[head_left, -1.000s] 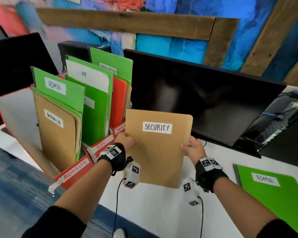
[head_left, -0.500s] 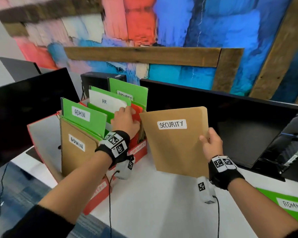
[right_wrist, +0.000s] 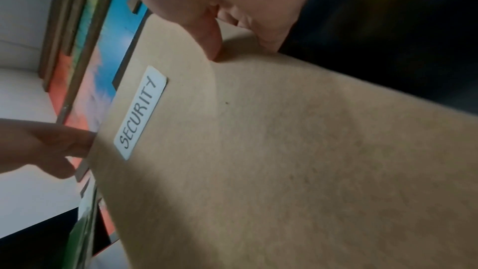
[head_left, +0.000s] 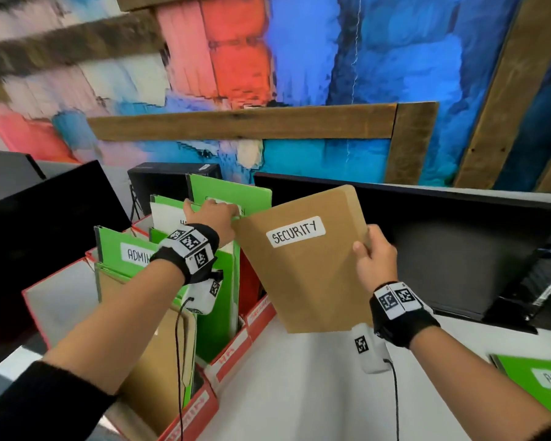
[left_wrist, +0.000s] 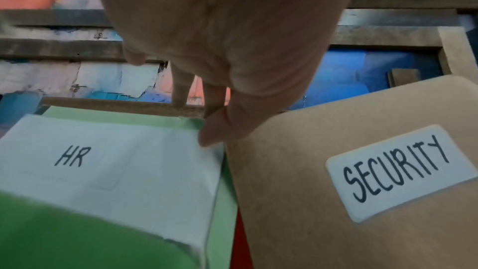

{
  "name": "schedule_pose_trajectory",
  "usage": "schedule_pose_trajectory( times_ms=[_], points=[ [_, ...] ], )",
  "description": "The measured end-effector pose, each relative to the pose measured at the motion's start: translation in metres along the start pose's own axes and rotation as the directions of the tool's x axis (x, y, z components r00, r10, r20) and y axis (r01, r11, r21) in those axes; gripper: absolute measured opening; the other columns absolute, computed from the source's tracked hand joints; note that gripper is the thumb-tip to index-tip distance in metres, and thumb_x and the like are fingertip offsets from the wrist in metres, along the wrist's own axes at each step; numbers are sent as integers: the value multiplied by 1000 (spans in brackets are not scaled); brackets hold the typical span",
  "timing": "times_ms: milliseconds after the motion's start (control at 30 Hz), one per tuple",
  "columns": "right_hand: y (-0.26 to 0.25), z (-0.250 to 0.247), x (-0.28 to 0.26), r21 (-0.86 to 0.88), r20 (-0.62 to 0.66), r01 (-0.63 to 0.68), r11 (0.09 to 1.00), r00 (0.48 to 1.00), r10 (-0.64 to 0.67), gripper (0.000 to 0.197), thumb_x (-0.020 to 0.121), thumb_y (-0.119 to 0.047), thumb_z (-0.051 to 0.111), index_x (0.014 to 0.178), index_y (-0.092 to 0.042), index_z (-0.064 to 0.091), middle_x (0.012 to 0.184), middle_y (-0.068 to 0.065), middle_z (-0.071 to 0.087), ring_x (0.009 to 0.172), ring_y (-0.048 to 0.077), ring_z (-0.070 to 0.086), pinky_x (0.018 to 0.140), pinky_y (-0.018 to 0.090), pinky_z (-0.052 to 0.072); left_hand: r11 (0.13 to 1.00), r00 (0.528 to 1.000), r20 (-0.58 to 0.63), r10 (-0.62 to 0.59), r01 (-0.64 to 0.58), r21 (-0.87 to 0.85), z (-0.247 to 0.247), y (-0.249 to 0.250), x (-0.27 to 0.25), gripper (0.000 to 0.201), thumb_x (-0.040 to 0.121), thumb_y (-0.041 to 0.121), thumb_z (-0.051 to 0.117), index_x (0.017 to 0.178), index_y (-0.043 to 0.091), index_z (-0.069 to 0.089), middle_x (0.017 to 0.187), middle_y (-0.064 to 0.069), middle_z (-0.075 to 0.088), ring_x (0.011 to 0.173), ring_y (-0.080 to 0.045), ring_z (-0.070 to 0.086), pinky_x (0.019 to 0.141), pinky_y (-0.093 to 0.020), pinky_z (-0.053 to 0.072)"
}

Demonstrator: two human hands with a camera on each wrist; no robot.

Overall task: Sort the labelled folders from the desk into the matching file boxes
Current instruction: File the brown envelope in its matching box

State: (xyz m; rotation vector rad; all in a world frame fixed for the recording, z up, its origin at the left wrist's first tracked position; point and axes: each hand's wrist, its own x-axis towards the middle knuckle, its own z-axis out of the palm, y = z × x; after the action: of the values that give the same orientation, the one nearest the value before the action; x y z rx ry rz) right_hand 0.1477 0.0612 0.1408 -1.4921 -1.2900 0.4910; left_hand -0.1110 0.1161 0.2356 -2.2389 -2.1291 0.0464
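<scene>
My right hand [head_left: 368, 254] grips the right edge of a brown folder labelled SECURITY [head_left: 306, 275], thumb on its front [right_wrist: 209, 34], and holds it tilted above the desk beside the red file boxes. The folder's top left corner is near my left hand [head_left: 212, 214]. That hand reaches over the folders standing in the boxes. Its thumb [left_wrist: 207, 134] is on the corner of the white HR sheet [left_wrist: 103, 161], and its fingers hook behind the green folder's top edge. A green folder [head_left: 236, 194] stands in the SECURITY box [head_left: 261, 310] at the back.
The HR box [head_left: 229, 354] and ADMIN box [head_left: 188, 418] hold green and brown folders. A green ADMIN folder [head_left: 538, 380] lies on the white desk [head_left: 299, 393] at right. A black monitor [head_left: 458, 243] stands close behind, and another monitor [head_left: 45, 218] at left.
My left hand let go of the brown folder and moved up to the folder tops in the boxes. My right hand alone raised the folder and tilted it toward the boxes.
</scene>
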Motion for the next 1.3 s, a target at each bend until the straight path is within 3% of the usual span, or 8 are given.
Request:
schedule_pose_trajectory(
  times_ms=[200,333,467,700,800,967,1167,1300],
  points=[
    [-13,19,11,22,-132,36,999,991,-33,20,89,-3,46,107,-7,53,87,2,56,83,23,54,78,31,44,993,995,-75,62,-69,-93,-4,-33,-1,34,81,0,46,103,19,64,106,-11,64,117,-33,52,114,-49,24],
    [-15,23,19,45,-233,54,998,971,-42,20,88,-3,47,106,-5,54,88,3,57,83,22,54,77,30,43,970,986,-100,133,-150,-193,3,-53,0,44,79,-4,46,116,9,65,111,-19,66,109,-36,56,95,-37,45],
    [-18,26,26,178,-341,-20,984,937,80,23,88,-2,46,109,-7,55,91,3,57,84,19,53,78,28,43,950,970,-164,180,-215,-225,8,-62,-1,31,79,-8,43,96,1,68,88,-20,66,85,-32,58,75,-28,46],
    [-41,62,22,226,-337,47,973,941,32,21,91,-4,43,109,-7,53,93,0,58,83,15,53,72,19,36,944,949,-232,214,-262,-199,19,-70,3,40,79,-3,46,107,11,70,100,-17,65,101,-34,57,93,-40,46],
    [-50,74,23,147,-364,116,982,930,-55,17,93,-4,39,106,-2,50,88,2,55,77,16,50,66,19,31,952,963,-191,191,-229,-203,20,-76,3,30,79,-1,47,97,2,71,96,-17,63,96,-35,58,88,-37,47],
    [-49,81,29,50,-429,106,993,900,-74,16,93,-3,37,104,-2,48,86,2,53,76,18,50,67,21,33,937,948,-219,229,-276,-215,21,-77,-2,18,81,1,47,84,8,63,82,-4,53,85,-24,49,93,-40,45],
    [-42,86,35,48,-477,68,996,878,-37,17,94,-3,34,105,-1,46,90,3,52,79,19,50,71,27,38,906,942,-231,245,-307,-291,22,-79,0,25,80,4,52,98,16,65,89,8,52,90,-16,47,97,-38,42],
    [-49,107,30,196,-445,42,980,894,50,17,96,-6,32,107,-3,43,98,7,53,85,19,52,73,22,38,901,945,-194,263,-313,-301,23,-81,3,24,83,12,55,105,15,63,97,0,60,98,-19,50,100,-39,41]
  ],
)
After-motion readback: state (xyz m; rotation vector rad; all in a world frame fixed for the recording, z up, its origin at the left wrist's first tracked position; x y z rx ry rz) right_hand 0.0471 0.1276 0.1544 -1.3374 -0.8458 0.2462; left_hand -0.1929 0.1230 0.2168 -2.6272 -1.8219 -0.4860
